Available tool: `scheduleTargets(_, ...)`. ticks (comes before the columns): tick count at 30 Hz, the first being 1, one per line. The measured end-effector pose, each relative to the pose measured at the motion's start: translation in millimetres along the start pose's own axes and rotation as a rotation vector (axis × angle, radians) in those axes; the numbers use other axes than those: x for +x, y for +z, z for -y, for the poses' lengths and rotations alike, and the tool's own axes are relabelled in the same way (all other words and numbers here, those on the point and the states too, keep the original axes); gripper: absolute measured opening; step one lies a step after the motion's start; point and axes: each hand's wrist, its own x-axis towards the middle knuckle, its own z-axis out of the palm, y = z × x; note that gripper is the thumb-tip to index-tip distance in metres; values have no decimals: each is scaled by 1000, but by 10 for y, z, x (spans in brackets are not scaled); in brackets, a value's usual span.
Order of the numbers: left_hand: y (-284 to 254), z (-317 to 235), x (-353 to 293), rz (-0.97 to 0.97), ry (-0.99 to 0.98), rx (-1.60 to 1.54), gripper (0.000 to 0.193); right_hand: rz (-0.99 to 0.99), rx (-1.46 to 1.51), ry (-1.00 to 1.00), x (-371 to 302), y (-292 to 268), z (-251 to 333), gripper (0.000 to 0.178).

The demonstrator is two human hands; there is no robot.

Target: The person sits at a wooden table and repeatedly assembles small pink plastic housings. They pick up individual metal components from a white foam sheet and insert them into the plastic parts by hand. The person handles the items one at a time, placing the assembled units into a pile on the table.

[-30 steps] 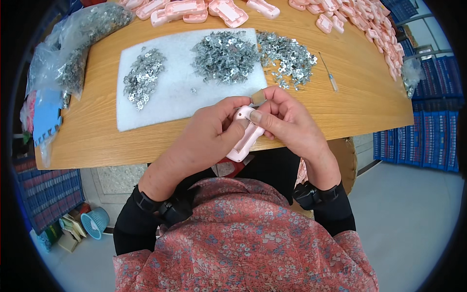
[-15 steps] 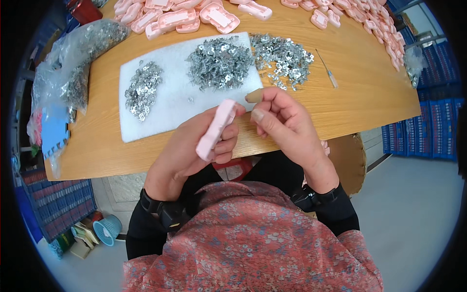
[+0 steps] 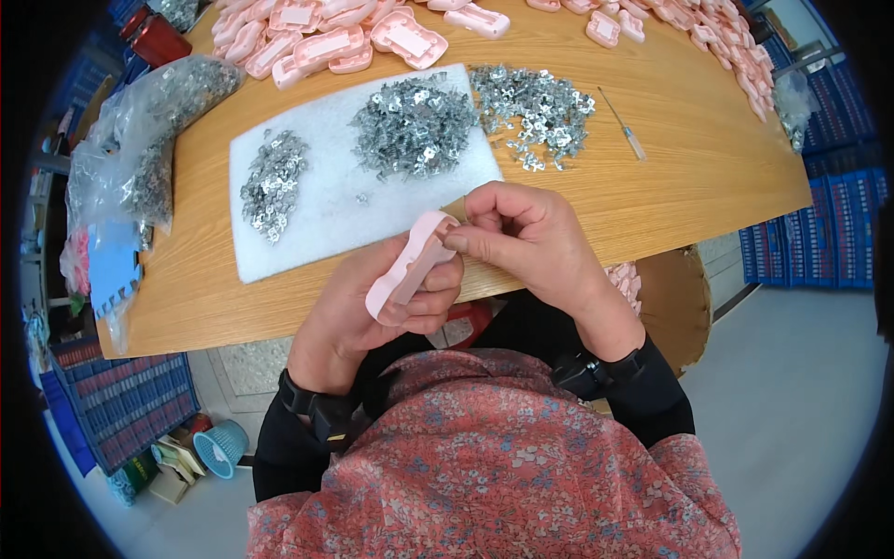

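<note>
My left hand (image 3: 372,303) grips a pink plastic housing (image 3: 408,264), held tilted over the near edge of the wooden table (image 3: 670,177). My right hand (image 3: 526,238) pinches at the housing's upper end with thumb and forefinger; whatever small part it holds is hidden by the fingers. Just beyond the hands lies a white foam pad (image 3: 321,210) with a small pile of metal clips (image 3: 272,182) on its left and a bigger pile (image 3: 412,126) on its right. A third pile of metal parts (image 3: 540,112) lies on the bare wood.
Several pink housings (image 3: 326,42) lie along the table's far edge. A thin screwdriver (image 3: 622,136) lies right of the piles. Clear bags of metal parts (image 3: 154,130) sit at the left. Blue crates (image 3: 819,242) stand on the floor at right, a cardboard box (image 3: 675,307) under the table.
The view has shifted. My left hand has turned the pink housing more upright and my right hand has moved onto its upper end.
</note>
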Motion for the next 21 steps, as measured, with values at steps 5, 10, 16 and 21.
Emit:
scheduleTargets(5, 21, 6, -24, -54, 28, -15, 35, -116, 91, 8, -55, -208, -89, 16)
scheduleTargets(10, 110, -74, -54, -268, 177, 305, 51, -399, -247, -44, -155, -640, -330, 16)
scheduleTargets(16, 77, -47, -69, -308, 335, 243, 49, -420, -702, -191, 26, -611, -328, 17)
scheduleTargets(21, -249, -115, -320, -195, 402, 81, 49, -388, -533, -117, 102, -448, -189, 18)
